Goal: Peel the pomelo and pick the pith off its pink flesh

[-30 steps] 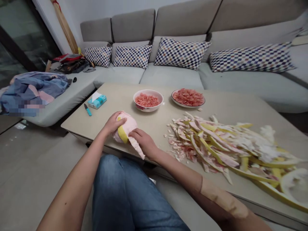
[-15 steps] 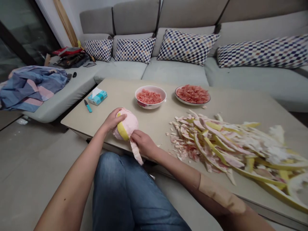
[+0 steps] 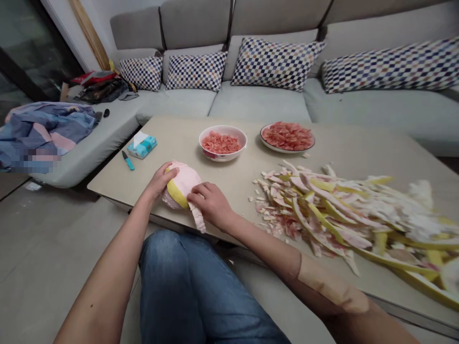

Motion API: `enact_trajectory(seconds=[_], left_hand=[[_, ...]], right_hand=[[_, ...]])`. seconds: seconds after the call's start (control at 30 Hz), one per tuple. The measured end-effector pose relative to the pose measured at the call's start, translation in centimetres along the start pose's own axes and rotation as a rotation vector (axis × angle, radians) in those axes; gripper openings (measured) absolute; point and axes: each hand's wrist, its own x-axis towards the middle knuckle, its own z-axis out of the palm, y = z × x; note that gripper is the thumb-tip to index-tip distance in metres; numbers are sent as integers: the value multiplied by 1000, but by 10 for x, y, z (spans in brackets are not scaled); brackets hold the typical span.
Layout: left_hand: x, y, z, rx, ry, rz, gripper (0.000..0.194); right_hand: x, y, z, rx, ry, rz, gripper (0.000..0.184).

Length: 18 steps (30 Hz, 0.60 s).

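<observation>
A partly peeled pomelo (image 3: 182, 185), pale pink with a strip of yellow rind left on it, rests near the front edge of the beige table (image 3: 351, 153). My left hand (image 3: 158, 180) grips its left side, fingers curled over the top. My right hand (image 3: 211, 204) is closed on a strip of pink peel (image 3: 198, 219) that hangs down from the fruit over the table edge.
A big heap of yellow and pink peelings (image 3: 355, 215) covers the table's right side. A white bowl (image 3: 223, 142) and a plate (image 3: 287, 136) hold red fruit pieces. A tissue pack (image 3: 142, 145) and a small blue knife (image 3: 127, 160) lie at the left. A grey sofa stands behind.
My right hand has shifted up a little on the peel strip, which now hangs shorter below it. The left hand keeps its hold on the fruit.
</observation>
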Motion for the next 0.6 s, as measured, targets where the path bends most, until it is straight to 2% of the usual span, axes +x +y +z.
enact_trajectory(seconds=[0.2, 0.3, 0.4, 0.47, 0.6], left_hand=[[1, 1, 2, 59, -24, 13, 71], [1, 2, 3, 50, -34, 15, 72], [1, 0, -1, 1, 5, -6, 73], [0, -3, -6, -43, 17, -9, 71], [1, -9, -12, -84, 25, 37, 66]], right_hand=[[0, 2, 4, -41, -31, -138, 15], [-10, 4, 12, -75, -28, -213, 26], [-24, 10, 19, -99, -37, -258, 38], [-32, 13, 19, -99, -14, -193, 37], [-45, 10, 5, 62, 56, 59, 26]])
